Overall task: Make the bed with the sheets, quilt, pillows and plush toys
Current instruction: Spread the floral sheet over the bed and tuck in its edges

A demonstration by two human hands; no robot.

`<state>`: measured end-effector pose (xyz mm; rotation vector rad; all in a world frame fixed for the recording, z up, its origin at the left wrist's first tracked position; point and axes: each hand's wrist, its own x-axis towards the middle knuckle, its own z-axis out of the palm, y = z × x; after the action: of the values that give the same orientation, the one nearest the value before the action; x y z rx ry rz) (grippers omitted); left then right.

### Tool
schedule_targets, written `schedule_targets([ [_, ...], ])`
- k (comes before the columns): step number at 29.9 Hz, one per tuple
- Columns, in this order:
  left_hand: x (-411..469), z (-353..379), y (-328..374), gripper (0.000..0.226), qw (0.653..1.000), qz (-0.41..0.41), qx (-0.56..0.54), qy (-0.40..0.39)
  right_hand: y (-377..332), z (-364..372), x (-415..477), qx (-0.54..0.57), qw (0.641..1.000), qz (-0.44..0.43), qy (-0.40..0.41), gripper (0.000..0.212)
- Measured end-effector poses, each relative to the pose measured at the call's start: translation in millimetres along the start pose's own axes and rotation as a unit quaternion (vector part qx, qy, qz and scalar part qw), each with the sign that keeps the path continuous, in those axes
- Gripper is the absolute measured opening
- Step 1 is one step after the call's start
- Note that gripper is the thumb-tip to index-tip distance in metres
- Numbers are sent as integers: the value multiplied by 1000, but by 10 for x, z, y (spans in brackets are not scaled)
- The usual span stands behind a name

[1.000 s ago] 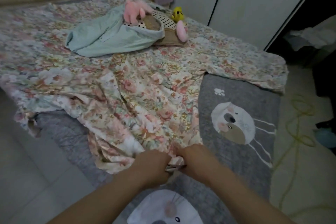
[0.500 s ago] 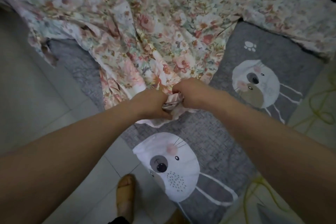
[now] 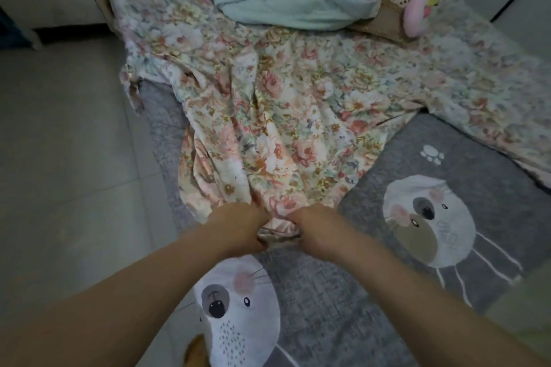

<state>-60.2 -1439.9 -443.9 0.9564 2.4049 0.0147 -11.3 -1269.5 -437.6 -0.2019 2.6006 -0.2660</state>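
Floral sheet point(image 3: 277, 134) edge between left hand point(image 3: 238, 228) and right hand point(image 3: 320, 228).

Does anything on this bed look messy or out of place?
The floral sheet, its edge gripped by the left hand and right hand, is bunched and askew, leaving the grey sheet bare at the near corner. A crumpled teal cloth and plush toys lie heaped behind.

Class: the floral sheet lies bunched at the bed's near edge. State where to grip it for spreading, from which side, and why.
Grip the floral sheet by its near hem, from the person's side, where the left hand and right hand hold it. Its folds fan from that bunched edge, so pulling there should spread them.
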Motion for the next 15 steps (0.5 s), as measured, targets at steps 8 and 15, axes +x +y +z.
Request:
schedule_targets([
  [8,-236,344,-48,23,996,-76,-1,-50,-124,196,104,34,993,-80,-80,27],
  [15,-847,848,431,53,965,-148,-113,-187,-422,377,-442,9,961,-163,-224,35],
])
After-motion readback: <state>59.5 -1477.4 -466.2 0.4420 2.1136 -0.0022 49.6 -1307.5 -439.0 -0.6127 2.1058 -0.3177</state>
